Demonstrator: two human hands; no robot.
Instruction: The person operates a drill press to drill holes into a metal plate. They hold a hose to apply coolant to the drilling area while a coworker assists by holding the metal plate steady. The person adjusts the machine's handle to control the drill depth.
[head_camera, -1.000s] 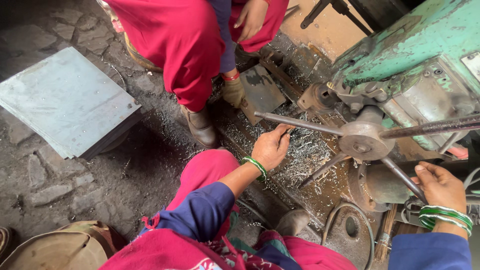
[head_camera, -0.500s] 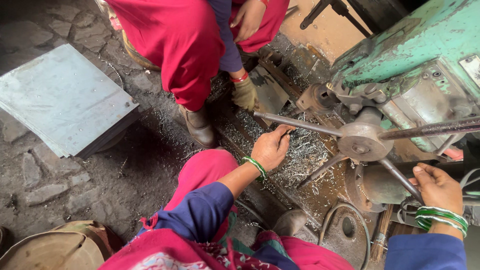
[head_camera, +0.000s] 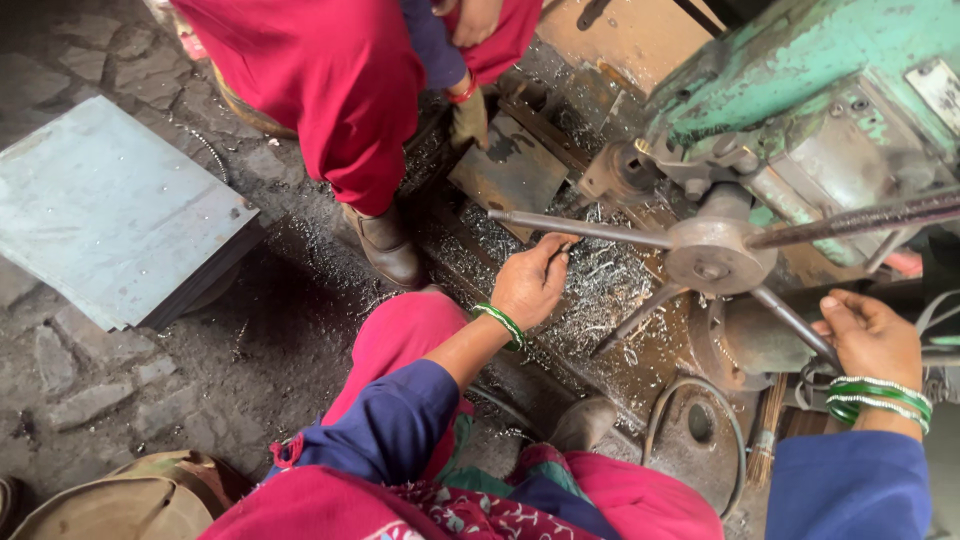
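- Head view: the left hand (head_camera: 532, 282) reached out over the machine bed (head_camera: 640, 350), its fingers curled loosely around the tip of one long handle rod (head_camera: 580, 228) of the feed wheel; whether the grip was firm could not be told.
- Head view: the right hand (head_camera: 872, 338) sat at the right edge of the bed, fingers bent onto the lower spoke (head_camera: 790, 322) of the same wheel, touching it in a light grasp.
- Head view: the wheel hub (head_camera: 718, 254), a round grey metal piece, hung just below the green drill press head (head_camera: 800, 70), with rods running out to the left, to the right and downward.
- Head view: bright metal shavings (head_camera: 600, 285) lay thick on the bed beneath the left hand and around the hub.
- Head view: green bangles (head_camera: 880, 398) ringed the right wrist, and a thinner green bangle circled the left wrist.
- Head view: a rusty flat plate (head_camera: 510, 170) rested at the far left end of the bed, and a co-worker's gloved hand (head_camera: 468, 118) touched its upper edge.
- Head view: the co-worker stood in red clothes with a brown boot (head_camera: 385, 245) just beside the bed's left edge.
- Head view: a stack of grey metal sheets (head_camera: 100, 210) lay on the stone floor, well apart from the machine.
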